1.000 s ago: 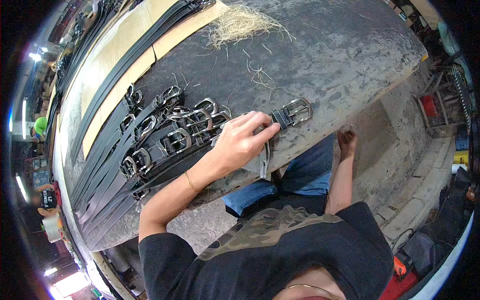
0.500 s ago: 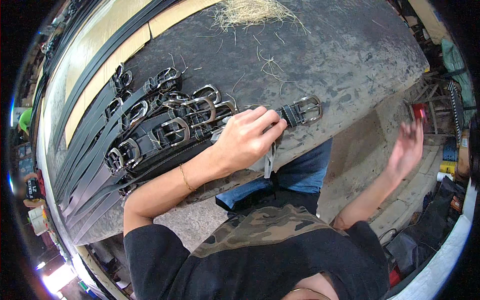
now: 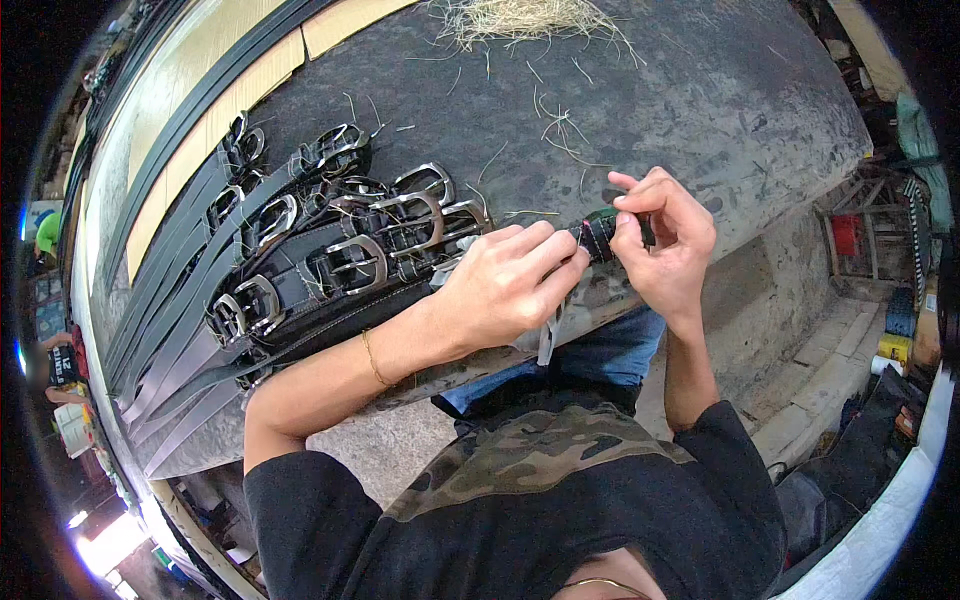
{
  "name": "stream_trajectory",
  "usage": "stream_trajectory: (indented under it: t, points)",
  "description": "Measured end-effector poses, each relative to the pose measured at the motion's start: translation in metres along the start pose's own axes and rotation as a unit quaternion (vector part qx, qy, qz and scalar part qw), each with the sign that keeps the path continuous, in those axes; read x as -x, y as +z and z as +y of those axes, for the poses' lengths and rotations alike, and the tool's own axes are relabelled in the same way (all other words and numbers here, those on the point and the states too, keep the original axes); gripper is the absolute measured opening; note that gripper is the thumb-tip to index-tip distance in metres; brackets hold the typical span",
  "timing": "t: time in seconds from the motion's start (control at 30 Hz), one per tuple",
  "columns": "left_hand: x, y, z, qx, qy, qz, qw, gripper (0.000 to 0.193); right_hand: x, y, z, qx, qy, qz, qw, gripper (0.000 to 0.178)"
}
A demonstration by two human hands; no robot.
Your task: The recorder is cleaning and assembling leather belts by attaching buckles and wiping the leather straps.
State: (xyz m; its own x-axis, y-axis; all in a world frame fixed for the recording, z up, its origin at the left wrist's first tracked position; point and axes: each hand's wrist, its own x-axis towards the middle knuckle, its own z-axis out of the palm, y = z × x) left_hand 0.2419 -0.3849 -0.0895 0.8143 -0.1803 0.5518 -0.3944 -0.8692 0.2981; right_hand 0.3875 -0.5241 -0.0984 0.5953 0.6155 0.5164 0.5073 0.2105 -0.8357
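"Which step is this?"

"Close work at the end of a dark belt (image 3: 598,238), I'd judge — the left grip (image 3: 515,285) steadying, the right grip (image 3: 668,240) doing the fine part."

"And the next move calls for what?"

"A firm left hold and careful fingertips on the right, probably."

"Where's the belt, then?"

"Its end pokes out just past the left fingertips, between both hands, near the surface (image 3: 720,130) edge. Other buckled belts (image 3: 355,262) lie to the left."

"How closed are the hands?"

"Left fingers curl down over the belt. Right thumb and forefinger nearly meet — whether they pinch anything, I can't tell."
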Motion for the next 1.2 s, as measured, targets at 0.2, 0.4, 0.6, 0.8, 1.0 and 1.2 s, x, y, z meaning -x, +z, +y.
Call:
stream_trajectory:
  t: [0.2,0.4,0.6,0.8,1.0,1.2]
  points:
    - [0.001,0.002,-0.002,0.002,0.001,0.005,1.0,0.034,-0.002,0.001,0.001,0.06,-0.044,-0.027,0.997,0.014]
    - [0.0,0.002,-0.001,0.005,0.006,0.011,1.0,0.031,-0.002,0.0,-0.002,0.095,-0.051,-0.045,0.993,0.014]
    - [0.001,0.003,-0.001,-0.001,0.007,0.01,1.0,0.03,-0.001,0.002,-0.001,0.102,-0.06,-0.046,0.992,0.013]
    - [0.001,0.002,-0.001,0.0,0.006,0.005,1.0,0.03,-0.003,0.001,-0.001,0.11,-0.062,-0.054,0.991,0.012]
    - [-0.001,0.002,-0.001,0.005,0.01,0.007,1.0,0.032,-0.003,-0.001,-0.001,0.11,-0.068,-0.055,0.99,0.013]
    - [-0.002,-0.008,-0.001,-0.003,0.005,0.04,0.999,0.032,0.006,0.0,0.002,-0.141,0.056,0.039,0.988,0.012]
